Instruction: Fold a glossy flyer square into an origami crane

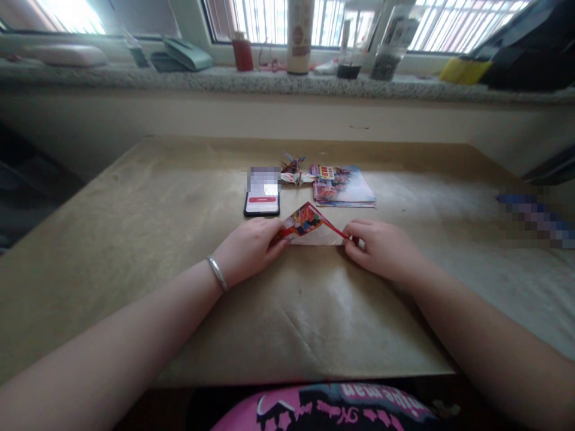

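Note:
A folded sheet of printed paper (309,226) is stretched between my two hands just above the table or on it; I cannot tell which. Its top rises to a point, with colourful print above and a pale band below. My left hand (254,248), with a silver bangle at the wrist, pinches the left corner. At the right corner, the thumb and fingers of my right hand (381,245) are closed on the paper. Beyond the hands lie a phone (263,200) with a lit, partly blurred screen, a crumpled or folded paper piece (294,170) and a stack of printed sheets (345,187).
A cloth-like tan cover lies over the table (135,203). On the stone windowsill (179,79) behind stand a red bottle (242,52), a tall pale bottle (299,36), clear containers (395,45) and a dark bag (530,54). A blurred patterned object (536,218) is at the right edge.

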Action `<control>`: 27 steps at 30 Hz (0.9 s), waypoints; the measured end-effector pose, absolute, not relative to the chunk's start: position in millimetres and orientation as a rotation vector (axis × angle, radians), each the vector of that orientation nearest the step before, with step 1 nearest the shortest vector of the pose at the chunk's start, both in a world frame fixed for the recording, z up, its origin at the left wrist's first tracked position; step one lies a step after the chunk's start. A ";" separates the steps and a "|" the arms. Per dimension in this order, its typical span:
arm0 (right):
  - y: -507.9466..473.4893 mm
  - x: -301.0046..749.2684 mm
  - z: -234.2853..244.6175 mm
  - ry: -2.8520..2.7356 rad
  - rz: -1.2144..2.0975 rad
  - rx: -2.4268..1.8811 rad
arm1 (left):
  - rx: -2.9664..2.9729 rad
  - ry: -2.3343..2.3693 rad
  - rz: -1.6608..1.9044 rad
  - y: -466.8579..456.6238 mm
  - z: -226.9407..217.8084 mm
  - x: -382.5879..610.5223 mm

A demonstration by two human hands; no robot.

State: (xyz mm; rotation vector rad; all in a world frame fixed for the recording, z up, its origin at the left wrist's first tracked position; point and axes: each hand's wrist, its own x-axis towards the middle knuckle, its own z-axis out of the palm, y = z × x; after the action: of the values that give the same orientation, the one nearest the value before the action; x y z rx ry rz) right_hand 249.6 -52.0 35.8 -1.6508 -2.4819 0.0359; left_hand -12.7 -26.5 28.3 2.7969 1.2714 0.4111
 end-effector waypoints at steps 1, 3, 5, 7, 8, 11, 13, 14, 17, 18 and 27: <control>-51.0 249.1 35.1 -2.454 0.064 -1.670 | 2.767 1.275 0.420 -24.3 26.4 -12.1; -48.1 248.2 32.6 -2.403 0.110 -1.684 | 2.699 1.309 0.415 -20.9 23.2 -10.4; -44.7 246.4 28.8 -2.353 0.151 -1.713 | 2.660 1.351 0.422 -18.7 20.7 -7.9; -41.4 243.0 24.7 -2.298 0.195 -1.778 | 2.649 1.377 0.444 -17.6 18.7 -4.9; -39.9 240.7 22.8 -2.275 0.196 -1.816 | 2.648 1.386 0.459 -17.2 17.9 -3.4; -36.8 232.9 19.1 -2.244 0.123 -1.902 | 2.631 1.444 0.482 -16.9 16.3 0.0; -35.7 228.8 18.3 -2.255 0.074 -1.920 | 2.609 1.494 0.460 -17.3 16.2 0.7; -35.3 227.7 18.3 -2.257 0.068 -1.929 | 2.601 1.511 0.442 -17.7 16.3 0.5; -33.7 229.2 18.9 -2.224 0.143 -1.970 | 2.589 1.525 0.390 -18.6 16.7 -2.0; -33.1 231.2 19.1 -2.208 0.189 -1.981 | 2.589 1.522 0.376 -18.7 16.6 -3.3; -29.6 254.4 17.5 -2.089 0.532 -1.919 | 2.703 1.439 0.317 -15.7 16.6 -13.4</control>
State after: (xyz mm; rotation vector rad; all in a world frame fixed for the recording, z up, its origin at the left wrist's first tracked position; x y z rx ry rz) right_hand 254.4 -29.6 17.5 -1.9189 -2.0887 0.5320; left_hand -13.4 -15.7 16.6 2.7026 1.4387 0.3166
